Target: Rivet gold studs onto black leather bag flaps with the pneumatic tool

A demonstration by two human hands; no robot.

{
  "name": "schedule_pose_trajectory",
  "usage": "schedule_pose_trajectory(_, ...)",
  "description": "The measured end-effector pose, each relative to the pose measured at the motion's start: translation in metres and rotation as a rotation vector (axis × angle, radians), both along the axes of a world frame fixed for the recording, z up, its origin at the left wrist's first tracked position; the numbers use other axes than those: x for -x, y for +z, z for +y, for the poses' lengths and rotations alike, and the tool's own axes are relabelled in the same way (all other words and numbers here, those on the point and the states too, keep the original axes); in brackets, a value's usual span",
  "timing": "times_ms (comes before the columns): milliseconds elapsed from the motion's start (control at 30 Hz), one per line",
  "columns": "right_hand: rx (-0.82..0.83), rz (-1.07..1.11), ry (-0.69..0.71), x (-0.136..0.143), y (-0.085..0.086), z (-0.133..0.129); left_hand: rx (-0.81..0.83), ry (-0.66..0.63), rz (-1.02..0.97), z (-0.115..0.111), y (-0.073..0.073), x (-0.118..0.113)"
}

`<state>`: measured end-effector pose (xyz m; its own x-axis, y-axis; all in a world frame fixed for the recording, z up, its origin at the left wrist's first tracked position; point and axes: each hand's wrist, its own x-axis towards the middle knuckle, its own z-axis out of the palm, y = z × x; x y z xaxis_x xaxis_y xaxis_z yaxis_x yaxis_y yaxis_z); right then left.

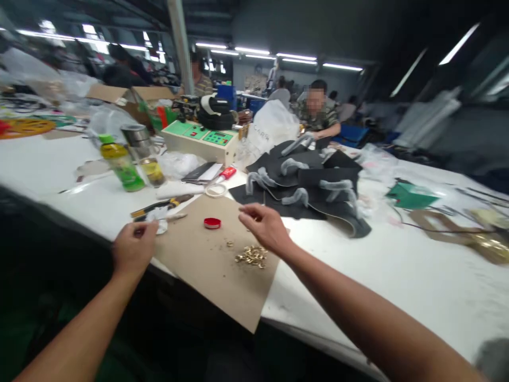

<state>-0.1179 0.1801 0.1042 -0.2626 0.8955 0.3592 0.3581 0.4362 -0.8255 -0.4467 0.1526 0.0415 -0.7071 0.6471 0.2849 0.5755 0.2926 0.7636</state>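
Observation:
My left hand (134,248) is at the table's near edge, fingers curled together beside a white crumpled scrap (162,227); whatever it may hold is hidden. Over the brown cardboard sheet (222,294), my right hand (264,227) has thumb and fingers pinched, and anything between them is too small to make out. Below that hand lies a pile of small gold-coloured metal pieces (252,257), with a few loose ones (229,243) to its left. A round red lid-like dish (212,223) sits on the sheet between my hands.
Yellow-handled pliers (175,202) lie behind my left hand. Further back stand a green-labelled bottle (123,164), a steel cup (137,139) and a control box (199,143). Black sheet pieces with grey strips (306,185) are heaped behind my right hand. A co-worker (320,114) sits across the table.

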Motion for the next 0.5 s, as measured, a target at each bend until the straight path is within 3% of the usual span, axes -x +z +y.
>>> schedule_pose_trajectory(67,0.124,0.066,-0.079,-0.045,-0.013,-0.061,-0.089,-0.112,0.079,-0.014,0.013,-0.029)
schedule_pose_trajectory(133,0.216,0.071,-0.178,-0.086,-0.030,-0.114,-0.134,-0.243,0.033,-0.034,0.022,-0.069)
schedule_pose_trajectory(233,0.239,0.024,-0.324,-0.145,-0.044,-0.157,-0.135,-0.472,-0.123,-0.073,0.026,-0.148)
schedule_pose_trajectory(333,0.108,-0.121,-0.531,-0.198,-0.038,-0.143,-0.084,-0.765,-0.361,-0.110,0.021,-0.235)
schedule_pose_trajectory(433,0.018,-0.214,-0.724,-0.244,-0.020,-0.089,-0.015,-0.951,-0.493,-0.137,0.010,-0.308)
schedule_pose_trajectory(500,0.039,-0.232,-0.825,-0.269,-0.011,-0.045,0.060,-1.013,-0.569,-0.149,-0.002,-0.341)
